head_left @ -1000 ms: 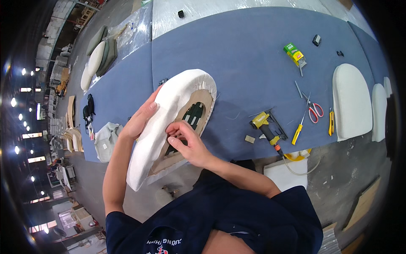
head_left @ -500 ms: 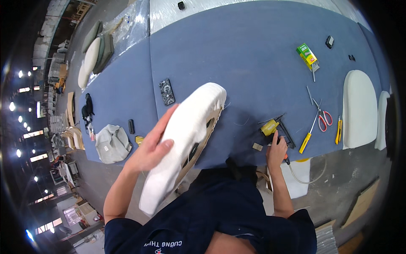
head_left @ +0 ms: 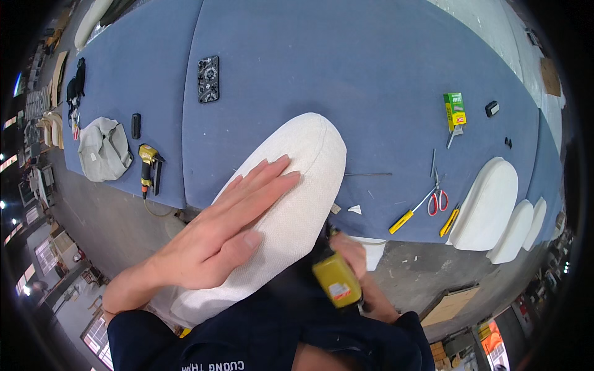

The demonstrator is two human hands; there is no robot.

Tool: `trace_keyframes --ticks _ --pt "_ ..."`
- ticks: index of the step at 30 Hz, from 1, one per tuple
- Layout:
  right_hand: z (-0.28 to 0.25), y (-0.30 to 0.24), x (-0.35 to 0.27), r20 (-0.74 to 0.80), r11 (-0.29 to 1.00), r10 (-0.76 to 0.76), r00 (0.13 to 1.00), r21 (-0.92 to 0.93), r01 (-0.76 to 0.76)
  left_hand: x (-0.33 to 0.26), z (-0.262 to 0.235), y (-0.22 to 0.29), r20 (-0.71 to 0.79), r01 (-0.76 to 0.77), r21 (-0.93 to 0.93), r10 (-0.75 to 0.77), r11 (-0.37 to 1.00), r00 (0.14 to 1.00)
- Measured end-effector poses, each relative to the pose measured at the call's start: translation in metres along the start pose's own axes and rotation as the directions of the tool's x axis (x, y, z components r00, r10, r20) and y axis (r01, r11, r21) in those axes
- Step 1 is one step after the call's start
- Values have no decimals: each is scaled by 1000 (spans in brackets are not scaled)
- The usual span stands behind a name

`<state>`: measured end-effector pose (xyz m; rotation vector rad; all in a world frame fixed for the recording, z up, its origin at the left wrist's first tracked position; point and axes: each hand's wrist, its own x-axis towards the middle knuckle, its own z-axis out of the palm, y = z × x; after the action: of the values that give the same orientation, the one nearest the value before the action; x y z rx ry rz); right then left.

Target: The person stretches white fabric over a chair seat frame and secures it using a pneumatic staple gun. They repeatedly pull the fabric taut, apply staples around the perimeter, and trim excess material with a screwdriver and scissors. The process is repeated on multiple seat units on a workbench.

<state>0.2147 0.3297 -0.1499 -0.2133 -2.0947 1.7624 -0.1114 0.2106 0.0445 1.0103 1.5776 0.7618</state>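
A white fabric-covered cushion panel (head_left: 309,154), long and round-ended, leans between the table edge and my body with its smooth covered face showing. Across that face my left hand (head_left: 213,244) lies flat, fingers stretched out and the thumb apart. Close to my body, just right of the cushion's lower part, my right hand (head_left: 351,253) grips a yellow and black staple gun (head_left: 336,285). The gun looks a little blurred, and it partly hides the fingers around it. The cushion's underside is out of sight.
On the blue padded table (head_left: 278,68) lie another staple gun (head_left: 147,170), a patterned phone (head_left: 208,79), crumpled grey fabric (head_left: 105,151), a yellow-handled screwdriver (head_left: 402,221), red-handled scissors (head_left: 438,201), a yellow cutter (head_left: 451,221) and a green-yellow box (head_left: 455,111). White padded panels (head_left: 486,204) stand at right.
The cushion has turned, so its stapled underside no longer shows. My left hand has gone from gripping its side to lying flat on it. My right hand has lifted the staple gun off the table toward me.
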Motion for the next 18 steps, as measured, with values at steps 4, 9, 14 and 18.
trace_keyframes --ticks 4,9,14,18 --pt "22 -14 30 -20 981 32 999 191 -27 16 1 10 -86 -5 27 7 1000 996" --pt "28 -13 41 -43 997 -6 999 77 9 22 4 15 -155 85 63 -74 994 985" --pt "41 -29 78 13 996 40 999 80 -41 21 -15 22 -161 139 179 -110 974 981" --pt "57 -30 99 -3 998 32 999 53 -32 19 -30 19 -180 184 281 -136 942 974"
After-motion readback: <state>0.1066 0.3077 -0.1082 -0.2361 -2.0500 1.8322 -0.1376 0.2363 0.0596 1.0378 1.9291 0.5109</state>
